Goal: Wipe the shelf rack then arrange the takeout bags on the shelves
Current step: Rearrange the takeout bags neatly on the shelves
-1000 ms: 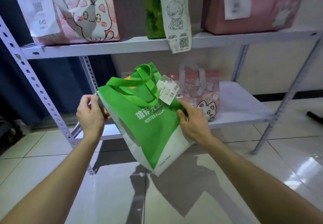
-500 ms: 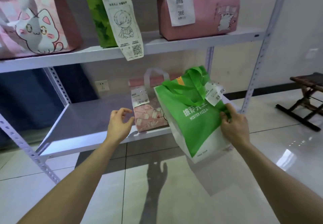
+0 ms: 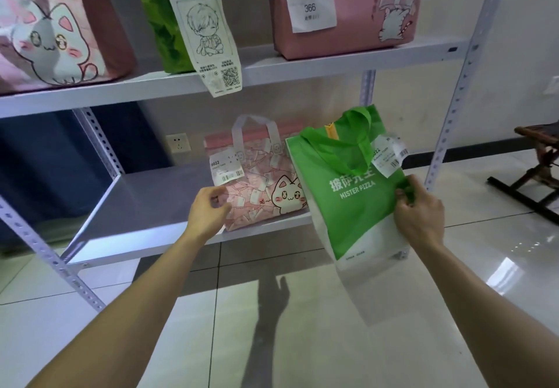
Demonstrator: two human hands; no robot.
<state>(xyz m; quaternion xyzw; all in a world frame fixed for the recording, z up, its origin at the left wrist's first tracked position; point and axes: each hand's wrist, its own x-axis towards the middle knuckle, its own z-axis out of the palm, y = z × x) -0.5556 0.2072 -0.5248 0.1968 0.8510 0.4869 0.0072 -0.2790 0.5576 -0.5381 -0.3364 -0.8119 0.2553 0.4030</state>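
Evidently the green Mister Pizza bag (image 3: 348, 200) is light and soft, being pinched at its right edge by the right hand (image 3: 420, 218) alone and held tilted off the front right corner of the lower shelf (image 3: 145, 206). A surer hold would be had at its loop handles. It is green above and white below, with a receipt attached. The left hand (image 3: 208, 209) is kept loosely curled and empty beside the pink cat bag (image 3: 266, 185).

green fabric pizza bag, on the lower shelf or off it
Off. The right hand pinches the green fabric pizza bag, tilted, its base below the lower shelf.
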